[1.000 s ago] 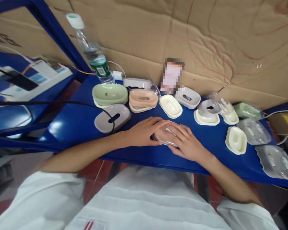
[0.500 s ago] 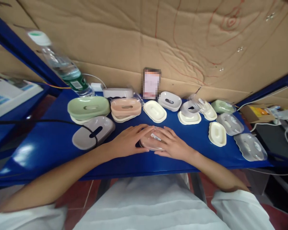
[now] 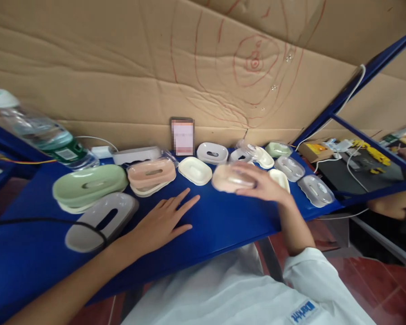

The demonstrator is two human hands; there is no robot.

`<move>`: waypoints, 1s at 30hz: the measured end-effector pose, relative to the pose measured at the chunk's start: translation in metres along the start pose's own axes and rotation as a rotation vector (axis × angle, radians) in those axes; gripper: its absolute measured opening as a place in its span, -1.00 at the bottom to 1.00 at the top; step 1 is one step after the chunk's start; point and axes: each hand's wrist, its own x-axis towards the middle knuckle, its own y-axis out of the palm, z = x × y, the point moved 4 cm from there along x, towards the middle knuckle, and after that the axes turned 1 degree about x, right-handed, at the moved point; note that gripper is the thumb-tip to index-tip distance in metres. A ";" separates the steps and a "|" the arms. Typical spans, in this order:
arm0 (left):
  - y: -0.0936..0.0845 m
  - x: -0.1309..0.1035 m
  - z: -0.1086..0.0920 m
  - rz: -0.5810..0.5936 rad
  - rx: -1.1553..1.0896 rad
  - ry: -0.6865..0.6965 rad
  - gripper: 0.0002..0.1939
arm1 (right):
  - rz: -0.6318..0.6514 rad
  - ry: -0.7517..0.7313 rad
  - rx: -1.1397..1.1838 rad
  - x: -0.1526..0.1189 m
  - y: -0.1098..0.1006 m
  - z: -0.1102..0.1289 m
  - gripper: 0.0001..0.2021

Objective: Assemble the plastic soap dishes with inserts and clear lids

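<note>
My right hand [image 3: 262, 183] grips a pink soap dish [image 3: 228, 177] with a clear cover, smeared by motion, over the right half of the blue table. Fingers apart and holding nothing, my left hand [image 3: 165, 219] hovers or rests over the table's middle; contact cannot be made out. Left of it lies a grey soap dish [image 3: 88, 232] with an oval slot, crossed by a black cable. Behind are a green soap dish [image 3: 98, 180], a pink soap dish [image 3: 142, 176] on a cream tray, and a cream tray [image 3: 194, 170].
A water bottle [image 3: 50, 137] leans at the left. A phone [image 3: 183, 137] stands against the cardboard wall [image 3: 122, 81]. Clear-covered dishes [image 3: 314, 190] line the right side, near a blue frame bar [image 3: 352, 88]. Another person's arm [image 3: 392, 203] shows at far right.
My left hand has let go of the covered pink soap dish and spread its fingers. The right hand has carried the dish to the right. The view has turned right.
</note>
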 end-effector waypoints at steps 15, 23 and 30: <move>0.010 0.002 0.007 0.004 0.065 0.062 -0.42 | -0.483 0.910 -0.756 -0.065 -0.093 -0.201 -0.19; 0.006 0.003 0.003 0.018 0.061 0.041 -0.45 | -0.466 0.810 -0.806 -0.056 -0.096 -0.208 -0.23; 0.009 0.002 0.005 0.018 0.068 0.039 -0.43 | -0.427 0.859 -0.772 -0.038 -0.103 -0.202 -0.32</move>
